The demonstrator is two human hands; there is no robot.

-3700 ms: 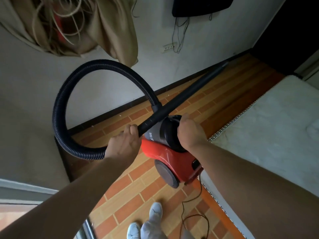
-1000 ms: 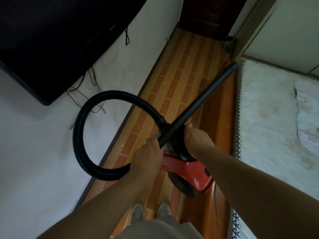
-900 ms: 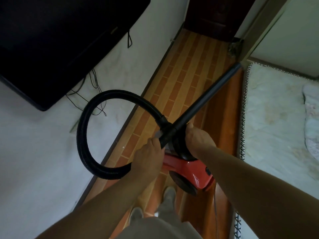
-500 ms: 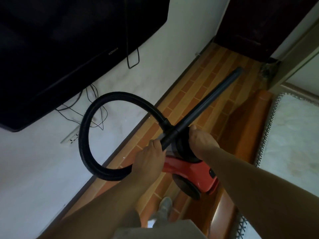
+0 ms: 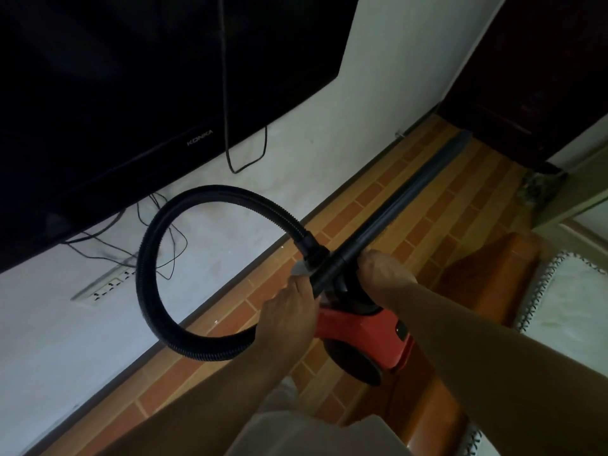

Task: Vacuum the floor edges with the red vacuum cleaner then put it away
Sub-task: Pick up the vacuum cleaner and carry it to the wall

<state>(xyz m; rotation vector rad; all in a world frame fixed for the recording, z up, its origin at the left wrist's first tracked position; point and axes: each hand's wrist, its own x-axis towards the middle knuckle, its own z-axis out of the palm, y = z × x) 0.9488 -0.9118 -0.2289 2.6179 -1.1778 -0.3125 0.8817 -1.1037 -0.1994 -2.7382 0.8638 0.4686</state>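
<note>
Brick-pattern floor runs in a narrow strip between a white wall and a mattress, where a person holds a red vacuum cleaner in both hands.

The red body sits just below centre, toward 5 o'clock, under the right hand, whose fingers curl over its dark top; what they close on is hidden. The left hand has its fingers wrapped round the lower end of the black wand, which points to 1 o'clock toward a dark door. The ribbed hose loops out to 9 o'clock. A television hangs at 10 o'clock above a power strip.
</note>
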